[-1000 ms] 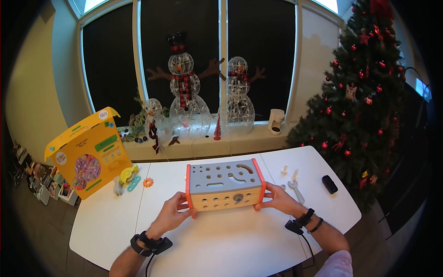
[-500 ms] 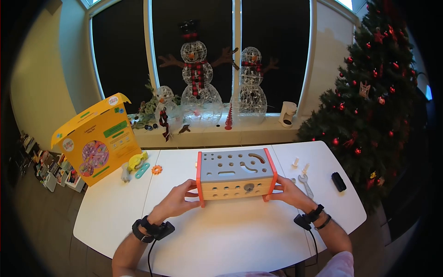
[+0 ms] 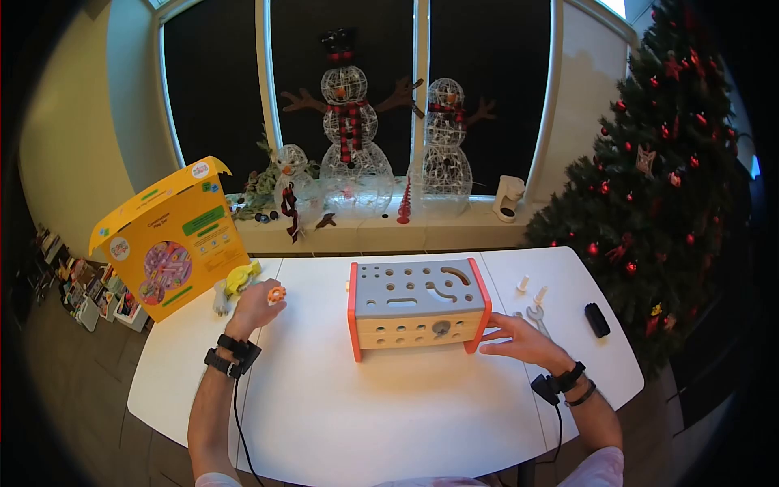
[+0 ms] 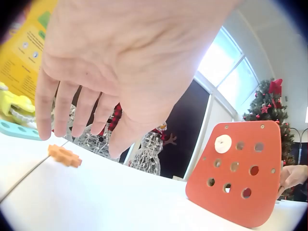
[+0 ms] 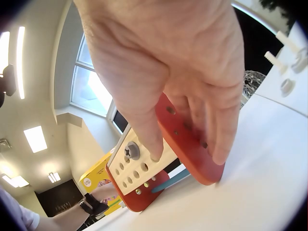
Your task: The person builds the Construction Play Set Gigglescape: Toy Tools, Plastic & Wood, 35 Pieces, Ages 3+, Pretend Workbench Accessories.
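Observation:
A toy workbench (image 3: 377, 294) with a grey perforated top, pale wooden front and red end panels stands on the white table. My left hand (image 3: 256, 307) is away from it, reaching over the orange toy gear (image 4: 65, 156). The fingers (image 4: 86, 108) are extended above the gear, which lies flat on the table. At the bench's other end is my right hand (image 3: 523, 341), its fingers loosely spread along the red end panel (image 5: 192, 144), thumb toward the wooden front. A grey screw head (image 5: 132, 151) sits in that front.
A yellow box (image 3: 203, 235) stands at the table's left, beside a yellow-green toy piece (image 3: 241, 278) and a teal strip (image 4: 17, 131). To the right lie a grey toy wrench (image 3: 537, 319), pale screws (image 3: 523, 283) and a black case (image 3: 596, 321).
My left hand has let go of the workbench's left end and moved left to the orange gear. The right hand has loosened and drawn slightly back. The bench stays in place.

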Motion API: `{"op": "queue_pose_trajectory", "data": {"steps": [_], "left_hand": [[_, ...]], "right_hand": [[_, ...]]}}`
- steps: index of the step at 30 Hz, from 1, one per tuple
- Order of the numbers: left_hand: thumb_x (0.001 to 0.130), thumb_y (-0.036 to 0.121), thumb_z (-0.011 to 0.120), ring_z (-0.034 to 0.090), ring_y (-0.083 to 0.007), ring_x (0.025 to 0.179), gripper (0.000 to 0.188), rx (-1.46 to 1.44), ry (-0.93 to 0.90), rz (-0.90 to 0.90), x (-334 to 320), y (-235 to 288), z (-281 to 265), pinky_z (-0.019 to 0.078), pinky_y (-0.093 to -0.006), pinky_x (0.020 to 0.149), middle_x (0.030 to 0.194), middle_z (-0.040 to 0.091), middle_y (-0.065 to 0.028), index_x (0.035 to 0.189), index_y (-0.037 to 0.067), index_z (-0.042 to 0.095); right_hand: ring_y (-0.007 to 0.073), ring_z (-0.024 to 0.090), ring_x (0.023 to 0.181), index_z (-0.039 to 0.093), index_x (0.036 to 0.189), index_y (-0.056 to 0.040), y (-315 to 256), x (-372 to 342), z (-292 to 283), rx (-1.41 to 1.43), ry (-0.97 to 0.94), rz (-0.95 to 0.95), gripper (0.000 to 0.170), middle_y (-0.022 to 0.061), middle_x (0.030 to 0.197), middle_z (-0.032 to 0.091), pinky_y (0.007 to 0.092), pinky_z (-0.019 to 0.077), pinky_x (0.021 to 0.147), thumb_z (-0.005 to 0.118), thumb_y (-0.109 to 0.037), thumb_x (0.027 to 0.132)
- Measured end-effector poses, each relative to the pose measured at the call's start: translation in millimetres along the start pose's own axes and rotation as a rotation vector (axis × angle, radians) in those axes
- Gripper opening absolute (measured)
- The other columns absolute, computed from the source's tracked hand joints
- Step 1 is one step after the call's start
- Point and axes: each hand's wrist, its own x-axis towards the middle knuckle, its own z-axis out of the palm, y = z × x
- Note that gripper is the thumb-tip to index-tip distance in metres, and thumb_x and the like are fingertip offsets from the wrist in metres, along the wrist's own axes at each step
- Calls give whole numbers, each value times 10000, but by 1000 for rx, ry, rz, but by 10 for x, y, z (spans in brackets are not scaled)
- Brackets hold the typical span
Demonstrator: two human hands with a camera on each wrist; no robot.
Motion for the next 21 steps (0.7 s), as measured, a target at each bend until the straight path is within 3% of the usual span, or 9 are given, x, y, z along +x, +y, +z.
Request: {"op": "queue_pose_trajectory", "data": {"steps": [5,6,8,9,14,17,18,20,21], "left_hand": [[954,225,767,721,-371,1226,452,265,287,194,46,-320,361,573,-456,1048,1370,749,-186,1373,64,714],[954,225,767,721,-371,1226,452,255,283,211,100,-336,372,573,-456,1048,1370,749,-186,1373,64,714],[956,202,739,731,-364,1212,430,140,-101,-17,121,-181,202,580,-452,1030,1329,771,-160,1363,63,724],[936,152,736,754,-354,1138,360,51,17,-7,65,-203,273,599,-441,982,1255,796,-135,1285,71,767],[886,104,786,769,-358,1020,278,143,1,-27,38,-92,162,613,-430,909,1158,802,-163,1162,86,806],[836,109,844,769,-340,971,275,59,-4,-58,24,-113,151,610,-413,878,1071,798,-159,1107,72,810],[806,121,881,769,-321,952,290,-22,-19,-83,33,-131,151,605,-402,868,1021,796,-146,1078,52,808],[774,126,909,761,-295,943,311,-103,17,-118,-45,-2,102,600,-394,861,977,785,-130,1054,36,807],[743,131,938,754,-270,935,334,-188,58,-158,-80,63,56,595,-385,854,933,773,-113,1029,20,807]], "right_hand": [[310,673,1376,536,1616,-32,6,-52,-29,17,-11,47,675,176,1550,650,423,553,1151,819,-206,1029],[309,674,1376,536,1615,-30,-14,-47,-27,-2,-28,24,673,179,1546,651,416,563,1141,818,-209,1030],[308,675,1376,536,1613,-27,2,-71,-26,-20,-34,5,671,181,1542,651,410,572,1131,817,-212,1032],[302,686,1360,532,1615,-28,21,-78,-24,-12,-40,31,672,177,1534,657,404,588,1107,815,-212,1034],[260,761,1203,582,1573,-31,154,-101,-139,-115,-27,14,624,154,1412,737,388,632,1022,821,-203,1023],[225,786,907,722,1381,-47,195,-98,-373,-309,230,8,445,130,1134,819,362,643,843,850,-149,968],[225,786,907,722,1381,-47,201,-97,-442,-305,233,10,445,130,1134,819,362,643,843,850,-149,968],[256,771,893,727,1318,-57,280,-107,-590,-459,667,120,407,129,1079,796,376,619,796,855,-113,936],[256,771,893,727,1318,-57,416,-112,-688,-457,673,120,407,129,1079,796,376,619,796,855,-113,936]]}}
